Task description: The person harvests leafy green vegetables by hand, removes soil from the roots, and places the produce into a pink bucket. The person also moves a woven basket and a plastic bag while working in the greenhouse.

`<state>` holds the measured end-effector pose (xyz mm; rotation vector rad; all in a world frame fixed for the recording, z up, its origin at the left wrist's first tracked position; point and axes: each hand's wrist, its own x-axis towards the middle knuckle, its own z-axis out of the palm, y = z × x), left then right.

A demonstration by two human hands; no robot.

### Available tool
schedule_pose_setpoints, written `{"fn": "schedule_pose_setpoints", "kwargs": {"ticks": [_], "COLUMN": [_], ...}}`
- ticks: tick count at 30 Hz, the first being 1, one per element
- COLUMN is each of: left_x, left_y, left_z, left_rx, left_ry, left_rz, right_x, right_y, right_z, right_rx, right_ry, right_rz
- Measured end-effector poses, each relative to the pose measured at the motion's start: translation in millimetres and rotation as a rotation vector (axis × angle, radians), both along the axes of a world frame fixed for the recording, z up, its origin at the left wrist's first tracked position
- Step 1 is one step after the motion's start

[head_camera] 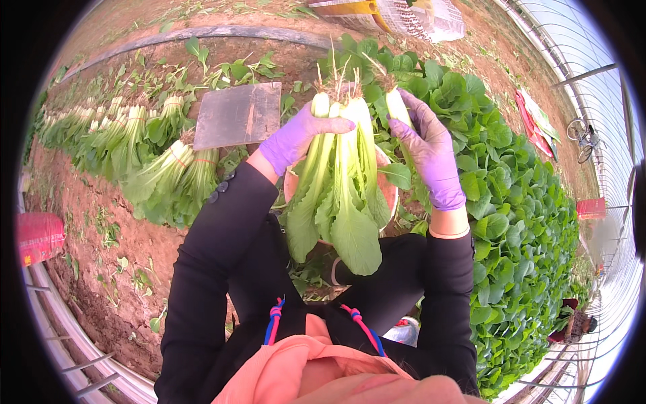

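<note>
My left hand (308, 132), in a purple glove, grips a bunch of leafy greens (348, 151) with pale stems. Their roots point away from me and the broad leaves hang toward my lap. To the right of that bunch, my right hand (425, 136), in a soiled purple glove, pinches a single plant (396, 106) near its root end. Its lower leaves are partly hidden by the hand. Behind the held leaves shows part of a round pinkish basin or stool (387, 184). Left of my left hand, a flat grey board (237, 115) lies beside tied bundles of greens (166, 166).
Dense growing greens (509, 202) fill the right side. More banded bundles (108, 126) lie on the soil at left. A printed sack (388, 17) is at the top, a red bag (40, 237) far left. Another person (573, 323) is at the far right, below a bicycle (583, 139).
</note>
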<state>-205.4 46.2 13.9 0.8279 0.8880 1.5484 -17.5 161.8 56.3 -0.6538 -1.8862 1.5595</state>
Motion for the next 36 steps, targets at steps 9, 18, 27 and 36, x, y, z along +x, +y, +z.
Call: {"fn": "schedule_pose_setpoints", "kwargs": {"ticks": [9, 18, 27, 36], "left_x": [6, 4, -22, -36], "left_y": [14, 1, -7, 14], "left_z": [-12, -9, -14, -46], "left_rx": [-0.068, -0.116, -0.058, -0.279], "left_ry": [-0.272, -0.044, 0.110, 0.001], "left_rz": [0.138, 0.251, 0.285, 0.241], "right_x": [-27, -51, 45, 71], "right_y": [-37, -77, 96, 306], "right_z": [-37, -57, -216, -428], "right_rx": [0.655, 0.611, 0.376, 0.686], "right_ry": [-0.172, -0.225, -0.494, -1.911], "right_rz": [0.087, -0.078, -0.207, 0.115]}}
